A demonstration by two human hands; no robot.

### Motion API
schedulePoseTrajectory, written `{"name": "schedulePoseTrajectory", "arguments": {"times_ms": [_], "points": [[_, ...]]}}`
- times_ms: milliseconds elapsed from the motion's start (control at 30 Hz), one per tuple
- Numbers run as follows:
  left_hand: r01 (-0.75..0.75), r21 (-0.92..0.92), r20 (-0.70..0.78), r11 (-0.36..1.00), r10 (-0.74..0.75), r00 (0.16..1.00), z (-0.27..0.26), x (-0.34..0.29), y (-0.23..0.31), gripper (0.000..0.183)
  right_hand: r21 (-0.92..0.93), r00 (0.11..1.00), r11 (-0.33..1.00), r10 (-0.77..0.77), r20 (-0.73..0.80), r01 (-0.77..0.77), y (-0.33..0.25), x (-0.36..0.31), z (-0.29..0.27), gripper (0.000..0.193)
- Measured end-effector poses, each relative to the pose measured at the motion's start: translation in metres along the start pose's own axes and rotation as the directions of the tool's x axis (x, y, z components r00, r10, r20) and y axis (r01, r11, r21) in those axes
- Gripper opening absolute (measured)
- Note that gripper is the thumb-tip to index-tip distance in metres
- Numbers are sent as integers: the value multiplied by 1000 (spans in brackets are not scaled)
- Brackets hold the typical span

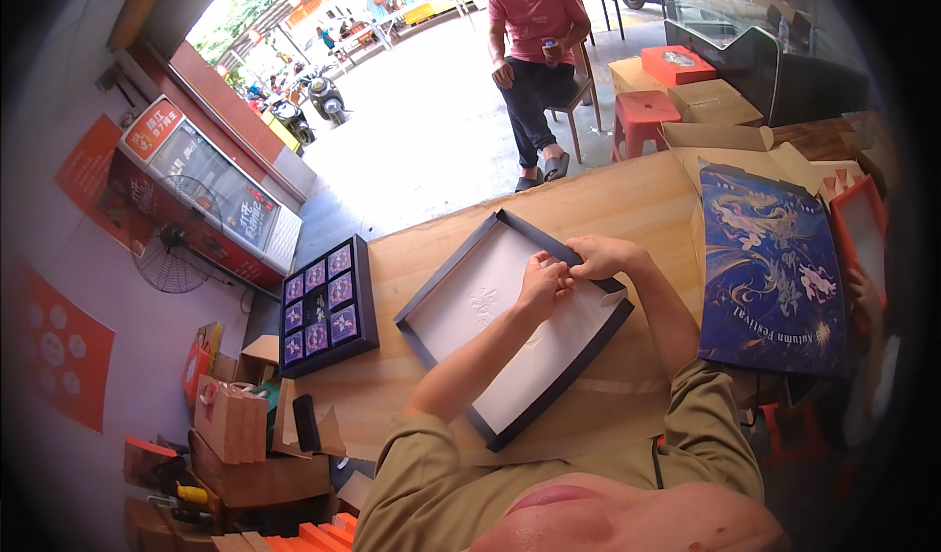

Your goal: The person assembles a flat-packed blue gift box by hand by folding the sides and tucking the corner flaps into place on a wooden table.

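- A shallow, rectangular paperboard tray with navy walls and an embossed white inside [515,385] lies before you, open side up, one corner aimed at your chest.
- Your bare right hand [603,256] closes over the tray's far right wall; your bare left hand [546,282] reaches across the white inside, fingers curled near that same wall. Whether they pinch anything, you cannot tell from here.
- The tray looks light for its breadth, stiff along the walls and likelier to flex across its flat middle; its papered skin may prove smooth, its corners easy to dent. Your soundest hold would be two opposite walls, palms off the white.
- Beneath the tray spreads a pale, wood-grained tabletop [627,199].
- Left of the tray, a deep navy box holding small, square, purple-patterned pieces [367,297] sits on the same top.
- Right of the tray stands a dark-blue printed panel with gold swirls [769,268], beside opened brown cardboard.
- Beyond the tray, a seated person in a pink shirt [534,23] faces your table, near a red plastic stool [644,116]; daylight floods the open shopfront.
- Farther left of the tray, a red-trimmed, glass-doored cooler [211,184] stands behind a black wire-caged fan [172,258].
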State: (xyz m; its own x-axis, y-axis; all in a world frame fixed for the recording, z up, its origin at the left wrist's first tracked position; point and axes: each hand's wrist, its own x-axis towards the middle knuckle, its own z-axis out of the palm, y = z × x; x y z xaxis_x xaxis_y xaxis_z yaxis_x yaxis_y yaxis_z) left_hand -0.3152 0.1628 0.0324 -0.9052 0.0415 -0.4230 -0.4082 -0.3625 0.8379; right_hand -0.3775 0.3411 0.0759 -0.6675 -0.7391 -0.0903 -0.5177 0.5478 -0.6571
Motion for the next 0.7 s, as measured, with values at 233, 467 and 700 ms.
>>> {"name": "schedulePoseTrajectory", "arguments": {"times_ms": [233, 467, 700], "points": [[60, 91, 123, 994, -71, 990, 1, -4, 6, 28, 14, 999, 1000, -1, 51, 0, 3, -1, 1, 43], [109, 21, 178, 994, -111, 978, -8, 9, 4, 25, 69, 998, 997, -29, 52, 25, 14, 5, 1, 48], [135, 96, 209, 986, -153, 966, 8, -16, 20, 18, 225, 995, 970, -99, 18, 92, 14, -2, -7, 45]]}}
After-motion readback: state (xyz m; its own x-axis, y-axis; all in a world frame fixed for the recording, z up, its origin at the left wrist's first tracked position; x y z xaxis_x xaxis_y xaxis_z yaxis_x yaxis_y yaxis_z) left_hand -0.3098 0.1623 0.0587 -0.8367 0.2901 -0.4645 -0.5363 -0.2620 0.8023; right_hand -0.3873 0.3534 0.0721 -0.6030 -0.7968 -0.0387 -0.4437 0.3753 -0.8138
